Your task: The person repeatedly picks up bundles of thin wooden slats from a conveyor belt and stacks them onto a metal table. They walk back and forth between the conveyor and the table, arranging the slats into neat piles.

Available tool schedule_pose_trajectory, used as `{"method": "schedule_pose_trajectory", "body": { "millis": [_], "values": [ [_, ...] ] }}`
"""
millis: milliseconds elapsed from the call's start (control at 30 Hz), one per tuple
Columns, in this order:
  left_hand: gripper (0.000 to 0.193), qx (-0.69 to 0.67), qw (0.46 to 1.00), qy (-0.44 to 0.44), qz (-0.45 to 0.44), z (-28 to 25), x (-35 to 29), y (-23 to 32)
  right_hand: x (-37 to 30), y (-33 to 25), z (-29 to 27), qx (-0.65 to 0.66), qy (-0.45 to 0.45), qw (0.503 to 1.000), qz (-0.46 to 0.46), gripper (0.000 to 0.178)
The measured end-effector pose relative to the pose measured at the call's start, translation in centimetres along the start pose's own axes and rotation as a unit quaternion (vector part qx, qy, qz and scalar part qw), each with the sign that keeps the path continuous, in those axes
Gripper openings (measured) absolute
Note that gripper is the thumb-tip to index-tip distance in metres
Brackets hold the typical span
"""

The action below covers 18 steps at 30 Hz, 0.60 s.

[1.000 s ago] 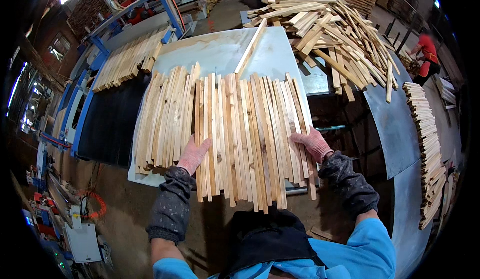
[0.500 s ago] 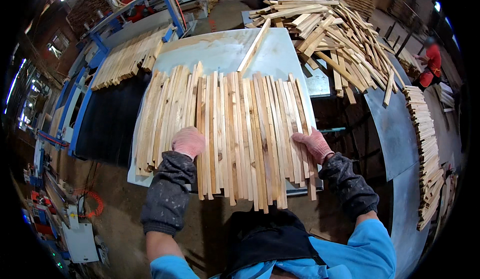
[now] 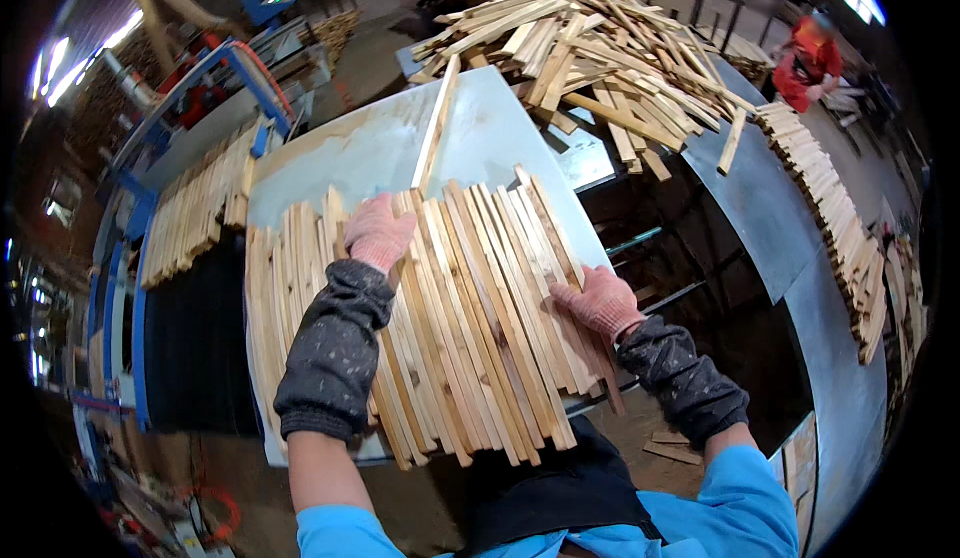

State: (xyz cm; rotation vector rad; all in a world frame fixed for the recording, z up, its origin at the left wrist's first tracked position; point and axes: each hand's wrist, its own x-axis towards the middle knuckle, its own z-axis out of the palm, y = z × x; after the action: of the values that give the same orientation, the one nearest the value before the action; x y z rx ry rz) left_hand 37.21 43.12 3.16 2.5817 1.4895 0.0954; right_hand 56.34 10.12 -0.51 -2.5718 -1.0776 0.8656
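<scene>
A spread of long thin wooden slats [image 3: 470, 318] lies side by side on a pale metal table [image 3: 370, 148]. My left hand [image 3: 378, 232], in a pink glove and dark sleeve cover, rests on the far ends of the slats near the middle of the spread. My right hand [image 3: 600, 300], gloved the same way, presses flat on the right edge of the spread. One single slat [image 3: 436, 126] lies alone beyond the spread, pointing away from me.
A big loose heap of slats [image 3: 600, 48] lies at the far end of the table. More slats [image 3: 195, 218] are stacked on a blue-framed machine at left, another row [image 3: 830, 208] on a grey sheet at right. A person in red [image 3: 805, 58] stands far right.
My left hand has moved forward from the near left part of the spread to its far ends. My head has turned, so the spread now looks skewed. My right hand stays on the right edge.
</scene>
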Motion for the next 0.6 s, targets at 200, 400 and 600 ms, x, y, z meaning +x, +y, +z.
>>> {"method": "schedule_pose_trajectory", "body": {
  "millis": [200, 400, 600],
  "values": [
    [0.068, 0.031, 0.991, -0.129, -0.010, 2.3, 10.1, 6.2, 0.1, 0.1, 2.7, -0.008, 0.106, 0.993, 0.051, 0.090],
    [0.038, 0.096, 0.990, -0.088, 0.054, 10.6, 21.8, 3.6, 0.9, -0.7, 2.6, -0.014, 0.091, 0.994, 0.062, 0.093],
    [0.037, 0.103, 0.989, -0.017, 0.104, 5.6, 24.9, -5.4, 0.9, -0.8, 2.8, 0.014, 0.093, 0.994, 0.060, 0.084]
  ]
}}
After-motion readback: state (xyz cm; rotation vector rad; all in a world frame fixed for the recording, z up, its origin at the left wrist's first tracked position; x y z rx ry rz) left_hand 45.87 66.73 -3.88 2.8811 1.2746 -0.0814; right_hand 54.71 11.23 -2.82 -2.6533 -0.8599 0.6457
